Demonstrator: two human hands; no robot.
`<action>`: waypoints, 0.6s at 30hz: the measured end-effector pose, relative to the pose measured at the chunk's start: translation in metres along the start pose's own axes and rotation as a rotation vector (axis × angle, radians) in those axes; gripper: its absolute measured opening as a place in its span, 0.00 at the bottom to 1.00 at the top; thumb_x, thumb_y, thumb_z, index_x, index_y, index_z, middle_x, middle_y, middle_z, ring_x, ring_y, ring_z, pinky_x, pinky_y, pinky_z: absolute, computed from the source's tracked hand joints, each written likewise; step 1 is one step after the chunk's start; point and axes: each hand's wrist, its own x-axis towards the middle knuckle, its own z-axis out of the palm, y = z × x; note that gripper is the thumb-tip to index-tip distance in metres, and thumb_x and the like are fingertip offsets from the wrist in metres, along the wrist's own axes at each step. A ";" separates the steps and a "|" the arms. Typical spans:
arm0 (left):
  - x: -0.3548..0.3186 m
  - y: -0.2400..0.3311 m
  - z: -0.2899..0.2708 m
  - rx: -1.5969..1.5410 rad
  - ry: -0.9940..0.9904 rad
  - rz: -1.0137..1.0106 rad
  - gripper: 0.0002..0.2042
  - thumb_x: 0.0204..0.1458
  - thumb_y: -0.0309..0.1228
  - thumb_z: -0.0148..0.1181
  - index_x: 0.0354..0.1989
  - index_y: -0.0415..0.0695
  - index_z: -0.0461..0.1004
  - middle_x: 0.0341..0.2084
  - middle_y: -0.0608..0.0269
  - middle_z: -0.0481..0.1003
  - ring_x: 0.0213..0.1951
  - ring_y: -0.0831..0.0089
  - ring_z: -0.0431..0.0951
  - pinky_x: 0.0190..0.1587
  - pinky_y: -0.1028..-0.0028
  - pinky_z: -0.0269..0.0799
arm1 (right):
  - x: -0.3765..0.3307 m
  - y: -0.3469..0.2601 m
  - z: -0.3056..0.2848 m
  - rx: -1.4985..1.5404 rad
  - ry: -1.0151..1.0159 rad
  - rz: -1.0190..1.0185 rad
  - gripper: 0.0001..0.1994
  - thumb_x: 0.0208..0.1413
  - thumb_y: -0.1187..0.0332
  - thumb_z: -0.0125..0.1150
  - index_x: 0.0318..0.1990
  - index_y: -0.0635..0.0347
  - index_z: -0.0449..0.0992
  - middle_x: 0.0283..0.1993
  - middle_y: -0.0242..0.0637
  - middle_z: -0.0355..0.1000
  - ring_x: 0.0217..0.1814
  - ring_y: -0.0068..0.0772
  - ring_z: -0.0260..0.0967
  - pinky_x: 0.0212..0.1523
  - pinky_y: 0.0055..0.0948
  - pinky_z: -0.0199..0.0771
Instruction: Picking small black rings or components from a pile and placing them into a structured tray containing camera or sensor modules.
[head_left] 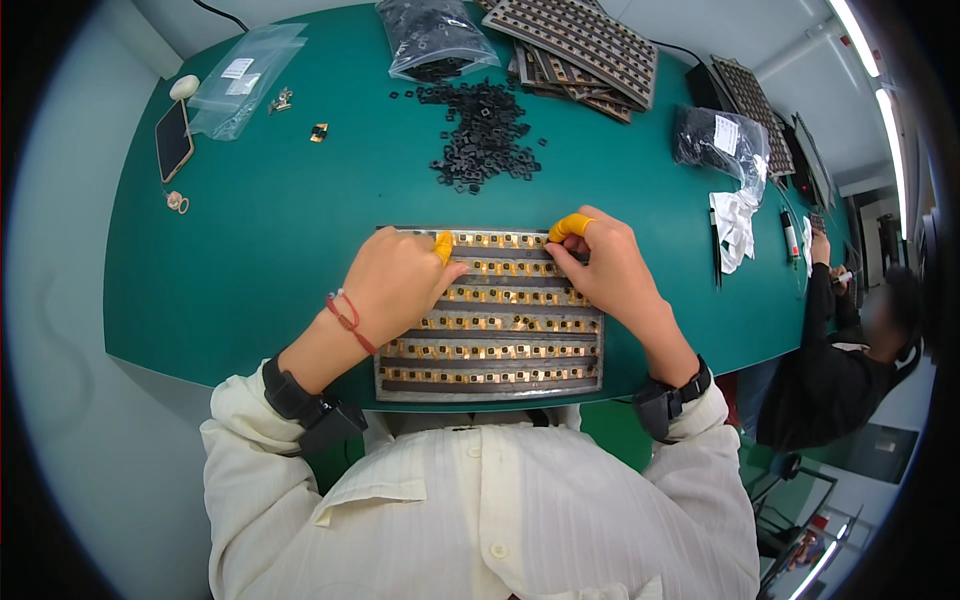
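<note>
- One green bench [270, 230] spreads in front of me, its edges bowed by the lens, with pale walls [60, 250] beyond it and green floor [612, 430] below its near edge.
- Bright strip lights [893, 150] run along the upper right, and a co-worker in dark clothing [830, 370] sits at the right, hands raised near the bench.
- At the near edge, right before me, lies the grey tray [490, 394]; six rows of small gold-coloured pieces with dark centres cross it.
- My left grip [400, 275] is curled in over the tray's upper left, thumb and forefinger narrow, a yellow cover on the fingertip; I cannot tell whether anything is pinched there.
- My right grip [612, 262] is narrow too, thumb close to a yellow-covered forefinger at the tray's upper right corner; whether a piece sits between them I cannot tell.
- Past the tray, a clear bag [475, 52] holds many black pieces, and a loose heap of black pieces [485, 140] spreads before its mouth.
- Farther right, another labelled bag [752, 165] has dark contents, just above a crumpled white cloth [735, 232].
- Flat clear bags [240, 90] lie at the far left beside a phone [174, 140].
- More trays [580, 45] are stacked at the far side, carrying similar rows.
</note>
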 end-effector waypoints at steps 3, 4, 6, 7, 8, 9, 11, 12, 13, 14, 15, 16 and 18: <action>0.003 0.001 -0.008 -0.032 -0.035 -0.086 0.22 0.56 0.44 0.61 0.19 0.35 0.77 0.17 0.49 0.74 0.22 0.53 0.75 0.31 0.60 0.71 | 0.002 0.000 0.009 0.066 0.037 -0.047 0.06 0.50 0.75 0.68 0.34 0.69 0.79 0.30 0.41 0.71 0.29 0.36 0.72 0.31 0.31 0.73; 0.005 0.000 -0.008 -0.041 -0.053 -0.086 0.23 0.56 0.45 0.61 0.19 0.35 0.77 0.18 0.49 0.74 0.22 0.52 0.75 0.29 0.59 0.71 | 0.003 0.002 0.013 -0.002 0.046 -0.066 0.07 0.50 0.73 0.68 0.33 0.69 0.79 0.30 0.42 0.71 0.28 0.39 0.72 0.30 0.33 0.73; 0.007 -0.002 -0.010 -0.048 -0.070 -0.090 0.24 0.55 0.45 0.61 0.19 0.34 0.76 0.18 0.48 0.74 0.22 0.52 0.75 0.28 0.58 0.71 | 0.002 -0.001 0.014 -0.069 0.055 -0.090 0.07 0.51 0.72 0.68 0.32 0.69 0.80 0.29 0.43 0.71 0.27 0.41 0.72 0.29 0.35 0.72; 0.008 -0.002 -0.014 -0.079 -0.084 -0.102 0.23 0.56 0.44 0.61 0.19 0.34 0.76 0.18 0.48 0.74 0.22 0.52 0.75 0.28 0.59 0.71 | 0.001 -0.007 0.010 -0.145 0.032 -0.080 0.09 0.53 0.69 0.66 0.30 0.68 0.79 0.28 0.44 0.71 0.28 0.44 0.73 0.30 0.38 0.73; 0.009 -0.003 -0.018 -0.110 -0.098 -0.114 0.23 0.56 0.43 0.62 0.18 0.34 0.76 0.18 0.48 0.74 0.22 0.52 0.75 0.29 0.59 0.71 | -0.001 -0.012 0.009 -0.222 0.008 -0.069 0.12 0.55 0.65 0.64 0.28 0.67 0.79 0.27 0.45 0.71 0.28 0.48 0.73 0.30 0.41 0.73; 0.011 -0.006 -0.022 -0.107 -0.097 -0.122 0.23 0.56 0.43 0.62 0.18 0.34 0.76 0.18 0.48 0.74 0.22 0.52 0.75 0.29 0.59 0.71 | -0.002 -0.015 0.010 -0.218 0.006 -0.077 0.12 0.55 0.65 0.64 0.28 0.67 0.79 0.27 0.45 0.71 0.28 0.48 0.73 0.30 0.41 0.73; 0.019 -0.016 -0.033 -0.269 -0.159 -0.058 0.16 0.56 0.38 0.62 0.28 0.34 0.78 0.24 0.48 0.76 0.26 0.54 0.76 0.32 0.62 0.72 | -0.004 -0.021 0.010 -0.320 -0.093 -0.003 0.17 0.57 0.61 0.63 0.22 0.65 0.78 0.21 0.48 0.71 0.25 0.50 0.73 0.28 0.42 0.74; 0.021 -0.022 -0.038 -0.268 -0.155 -0.060 0.16 0.56 0.38 0.62 0.28 0.34 0.78 0.24 0.48 0.76 0.26 0.54 0.76 0.32 0.62 0.72 | 0.000 -0.024 0.007 -0.321 -0.093 -0.007 0.17 0.57 0.61 0.63 0.22 0.65 0.78 0.21 0.48 0.71 0.25 0.50 0.73 0.28 0.42 0.74; 0.023 -0.029 -0.044 -0.317 0.029 -0.016 0.14 0.56 0.37 0.62 0.35 0.35 0.79 0.29 0.47 0.77 0.31 0.52 0.78 0.36 0.62 0.73 | 0.005 -0.027 0.003 -0.336 -0.167 0.010 0.18 0.57 0.60 0.63 0.21 0.65 0.78 0.20 0.50 0.71 0.24 0.51 0.72 0.27 0.43 0.74; 0.025 -0.035 -0.054 -0.368 0.208 0.035 0.15 0.56 0.37 0.61 0.42 0.37 0.79 0.34 0.45 0.77 0.37 0.51 0.79 0.40 0.62 0.74 | 0.009 -0.029 0.000 -0.351 -0.239 0.035 0.20 0.57 0.59 0.62 0.19 0.65 0.77 0.18 0.52 0.71 0.22 0.52 0.72 0.27 0.43 0.74; 0.026 -0.043 -0.069 -0.385 0.328 0.107 0.17 0.57 0.35 0.61 0.50 0.38 0.76 0.41 0.48 0.78 0.41 0.55 0.78 0.45 0.65 0.73 | 0.011 -0.030 -0.001 -0.355 -0.238 0.044 0.20 0.57 0.59 0.62 0.19 0.65 0.77 0.18 0.52 0.71 0.22 0.52 0.72 0.27 0.43 0.74; 0.025 -0.042 -0.093 -0.359 0.486 0.094 0.17 0.58 0.34 0.61 0.52 0.39 0.76 0.43 0.52 0.78 0.42 0.59 0.79 0.46 0.67 0.72 | 0.013 -0.030 -0.002 -0.350 -0.257 0.019 0.20 0.57 0.59 0.62 0.19 0.66 0.77 0.18 0.52 0.71 0.23 0.52 0.72 0.27 0.43 0.74; -0.005 -0.093 -0.125 0.199 0.564 -0.046 0.18 0.66 0.29 0.47 0.62 0.36 0.67 0.54 0.51 0.73 0.55 0.70 0.74 0.56 0.75 0.73 | 0.011 -0.026 -0.006 -0.363 -0.273 0.023 0.21 0.58 0.59 0.61 0.18 0.66 0.77 0.18 0.51 0.71 0.23 0.53 0.72 0.28 0.43 0.74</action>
